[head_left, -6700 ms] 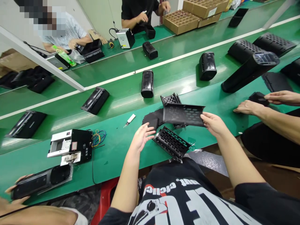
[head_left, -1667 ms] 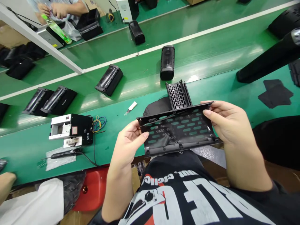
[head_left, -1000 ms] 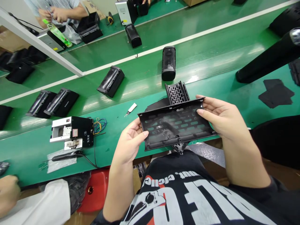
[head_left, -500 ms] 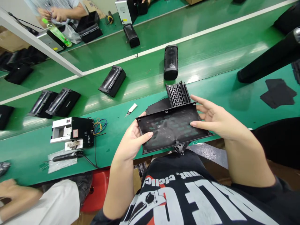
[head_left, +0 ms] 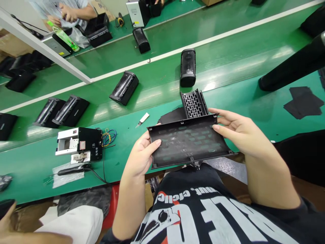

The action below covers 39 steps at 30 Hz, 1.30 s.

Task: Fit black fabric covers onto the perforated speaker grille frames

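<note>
I hold a black perforated speaker grille (head_left: pixel 188 140) with both hands above the near bench edge, its hollow inner side facing up at me. My left hand (head_left: pixel 143 149) grips its left end, thumb on the inner face. At the other end, my right hand (head_left: pixel 232 130) pinches the upper right corner between thumb and fingers. Just beyond lies another slotted grille (head_left: pixel 195 104), partly hidden by the one I hold. Dark flat sheets (head_left: pixel 172 116) lie beside it. Something black under the held grille's lower edge is mostly hidden.
Black speakers (head_left: pixel 188 67) stand and lie along the green conveyor (head_left: pixel 157 74). A black-and-white machine (head_left: pixel 78 144) and an electric screwdriver (head_left: pixel 73 169) occupy the left bench. Dark sheets (head_left: pixel 303 101) and a thick black post (head_left: pixel 291 64) are on the right. Co-workers' arms (head_left: pixel 83 13) show across and lower left.
The clear film-like shine on the held grille's inner face has lessened, and its slots show more plainly. My right thumb has shifted toward the corner. The co-worker's arm at lower left has moved down.
</note>
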Each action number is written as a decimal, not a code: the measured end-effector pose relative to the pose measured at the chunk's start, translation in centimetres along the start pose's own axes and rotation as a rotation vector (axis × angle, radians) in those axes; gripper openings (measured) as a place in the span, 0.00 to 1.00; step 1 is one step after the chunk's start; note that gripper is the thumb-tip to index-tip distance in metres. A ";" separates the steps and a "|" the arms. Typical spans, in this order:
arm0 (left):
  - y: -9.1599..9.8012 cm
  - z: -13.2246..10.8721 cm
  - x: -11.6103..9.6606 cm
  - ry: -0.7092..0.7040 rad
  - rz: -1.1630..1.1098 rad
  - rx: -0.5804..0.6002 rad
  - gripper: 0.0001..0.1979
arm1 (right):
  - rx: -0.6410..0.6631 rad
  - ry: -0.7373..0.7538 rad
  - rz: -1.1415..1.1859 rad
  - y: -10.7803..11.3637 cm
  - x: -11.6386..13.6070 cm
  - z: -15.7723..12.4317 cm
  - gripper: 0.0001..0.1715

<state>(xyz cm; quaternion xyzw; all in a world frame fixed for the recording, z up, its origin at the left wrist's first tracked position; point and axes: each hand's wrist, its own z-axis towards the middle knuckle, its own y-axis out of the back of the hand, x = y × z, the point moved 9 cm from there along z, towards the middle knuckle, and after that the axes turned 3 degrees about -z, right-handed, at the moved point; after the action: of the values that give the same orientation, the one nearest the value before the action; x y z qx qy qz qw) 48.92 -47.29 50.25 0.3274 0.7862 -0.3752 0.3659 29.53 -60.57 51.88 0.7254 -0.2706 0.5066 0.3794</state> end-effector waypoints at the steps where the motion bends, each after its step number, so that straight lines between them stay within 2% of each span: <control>1: 0.0 -0.1 -0.1 0.002 -0.008 -0.009 0.16 | 0.000 -0.002 -0.001 0.0 0.1 0.0 0.26; 9: 0.2 -0.4 -0.1 0.011 0.015 -0.059 0.17 | -0.010 0.022 0.004 -0.1 0.7 -0.2 0.24; 18: 0.1 -0.7 0.2 0.024 -0.016 -0.059 0.16 | -0.013 0.003 -0.004 0.2 0.0 -0.6 0.20; 24: 0.0 -0.8 0.2 0.011 -0.009 -0.067 0.16 | -0.024 -0.023 0.069 0.3 -0.3 -0.7 0.19; 32: -0.4 -0.9 0.4 0.017 -0.084 -0.015 0.18 | -0.013 -0.044 0.142 0.4 -0.6 -1.0 0.18; 36: -0.2 -0.1 1.1 0.010 -0.079 0.029 0.19 | -0.034 -0.089 0.244 0.8 -2.5 -0.8 0.15; 39: 1.2 1.7 2.8 0.036 -0.002 0.032 0.20 | -0.208 -0.119 0.458 3.1 -6.3 -0.6 0.17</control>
<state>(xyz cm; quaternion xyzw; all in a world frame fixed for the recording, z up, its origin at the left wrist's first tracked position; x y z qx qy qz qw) 48.97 -47.39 46.80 0.3392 0.7869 -0.3820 0.3461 24.68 -61.72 46.97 0.6309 -0.5004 0.5050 0.3109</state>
